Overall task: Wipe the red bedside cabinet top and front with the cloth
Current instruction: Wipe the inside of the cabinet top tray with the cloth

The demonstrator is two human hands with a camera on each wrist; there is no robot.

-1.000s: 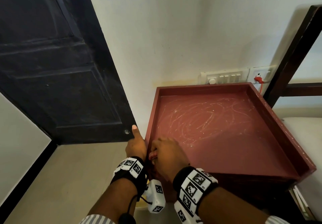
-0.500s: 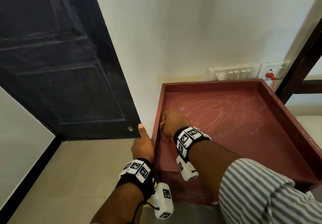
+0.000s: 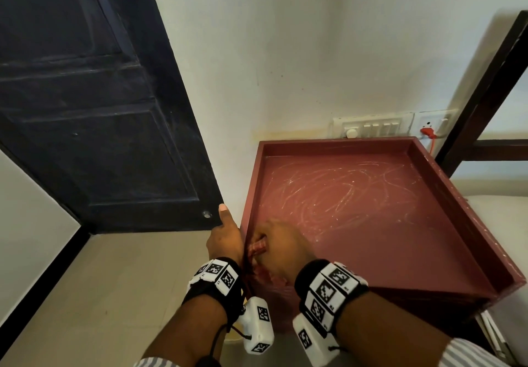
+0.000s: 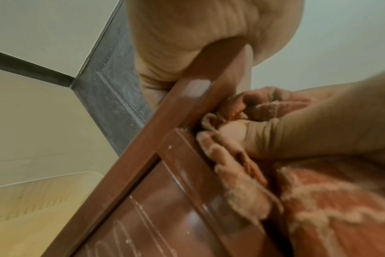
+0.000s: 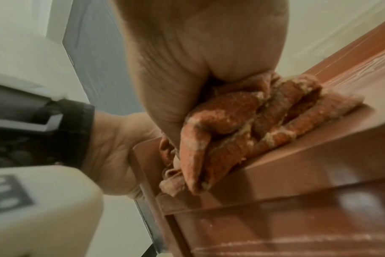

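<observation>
- My right hand (image 3: pixel 281 248) is clutching the bunched cloth (image 5: pixel 248 121), pressing it into the red cabinet's (image 3: pixel 371 223) near-left top corner.
- My left hand (image 3: pixel 225 236) is gripping that corner's outer edge, thumb raised; its fingers are hidden.

The cabinet (image 3: pixel 371 209) top is a shallow tray, walled by a raised rim on all sides. Both hands crowd its near left corner; the rest of the tray floor lies bare. A wall (image 3: pixel 285 52) backs the cabinet, a dark door (image 3: pixel 100 123) stands left, a bed frame (image 3: pixel 485 109) right.
</observation>
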